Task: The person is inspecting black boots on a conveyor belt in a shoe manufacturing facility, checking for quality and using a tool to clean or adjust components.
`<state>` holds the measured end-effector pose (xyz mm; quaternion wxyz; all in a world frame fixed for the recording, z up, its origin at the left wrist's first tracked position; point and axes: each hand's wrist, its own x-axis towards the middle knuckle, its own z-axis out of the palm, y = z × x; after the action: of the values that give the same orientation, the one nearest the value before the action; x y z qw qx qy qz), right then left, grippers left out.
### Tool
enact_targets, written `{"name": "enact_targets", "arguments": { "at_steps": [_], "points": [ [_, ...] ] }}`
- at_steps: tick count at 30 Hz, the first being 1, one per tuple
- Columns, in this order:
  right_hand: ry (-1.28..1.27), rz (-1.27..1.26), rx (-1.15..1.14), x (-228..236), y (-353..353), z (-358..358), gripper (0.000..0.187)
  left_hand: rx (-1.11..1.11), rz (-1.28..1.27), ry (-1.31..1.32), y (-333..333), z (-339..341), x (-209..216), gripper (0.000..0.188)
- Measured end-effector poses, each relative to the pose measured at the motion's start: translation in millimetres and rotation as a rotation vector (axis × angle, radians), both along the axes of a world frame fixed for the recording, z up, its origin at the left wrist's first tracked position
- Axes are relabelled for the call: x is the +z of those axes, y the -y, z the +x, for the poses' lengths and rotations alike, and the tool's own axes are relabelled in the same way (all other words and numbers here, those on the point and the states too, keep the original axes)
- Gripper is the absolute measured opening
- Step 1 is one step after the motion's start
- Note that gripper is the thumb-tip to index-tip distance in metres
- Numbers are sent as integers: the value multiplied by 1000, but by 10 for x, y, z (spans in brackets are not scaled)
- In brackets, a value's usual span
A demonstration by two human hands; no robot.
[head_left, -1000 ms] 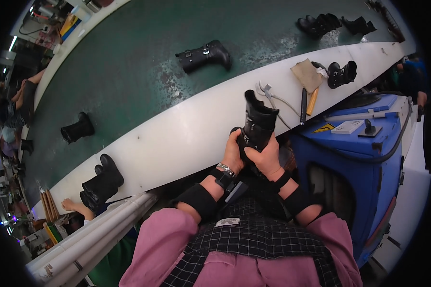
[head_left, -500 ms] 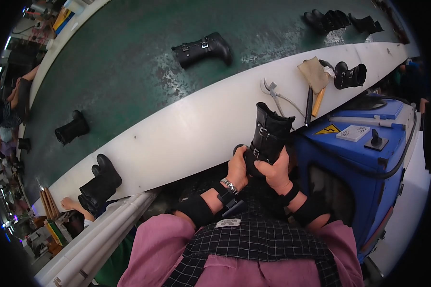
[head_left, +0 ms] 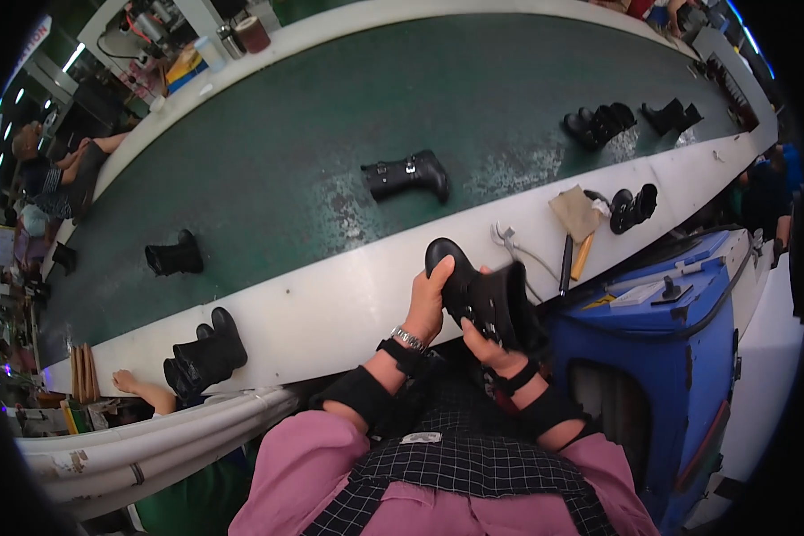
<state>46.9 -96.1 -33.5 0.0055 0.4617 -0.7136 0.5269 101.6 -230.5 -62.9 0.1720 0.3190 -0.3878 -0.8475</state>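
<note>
Head view of a green work surface, a white ledge along its near side, and a blue machine cabinet at right. Held up in front of the ledge: a black buckled boot, tilted, toe toward upper left, shaft opening toward lower right. Left hand curled about the toe end; right hand gripping from the near side, thumb against the upper.

Likely hazards, by size. Scuffing of the shaft against the cabinet on a swing to the right, given scant room. Slipping of the boot between ledge and checked apron, from smooth material and a loosened grip. Scratching of the upper on the metal pincers just beyond, if lowered there. Tipping of the black handle off the ledge if knocked. Catching of a buckle on the wristwatch.

Hidden or unclear, again by size. Boot sole and heel: masked. Gap between boot and ledge: cannot tell. Right fingers: mostly behind the boot. Tool head under the tan pad: kind not tellable. Buckle fastening: too small and blurred to judge.
</note>
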Motion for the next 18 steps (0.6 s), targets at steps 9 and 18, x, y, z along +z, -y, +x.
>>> {"name": "enact_targets", "arguments": {
  "at_steps": [9, 18],
  "points": [
    [-90, -153, 69, 394, -146, 86, 73, -77, -1064, -610, 42, 405, 1209, 68],
    [-79, -120, 63, 446, -170, 75, 78, -76, -957, -602, 1, 437, 1347, 54]
  ]
}}
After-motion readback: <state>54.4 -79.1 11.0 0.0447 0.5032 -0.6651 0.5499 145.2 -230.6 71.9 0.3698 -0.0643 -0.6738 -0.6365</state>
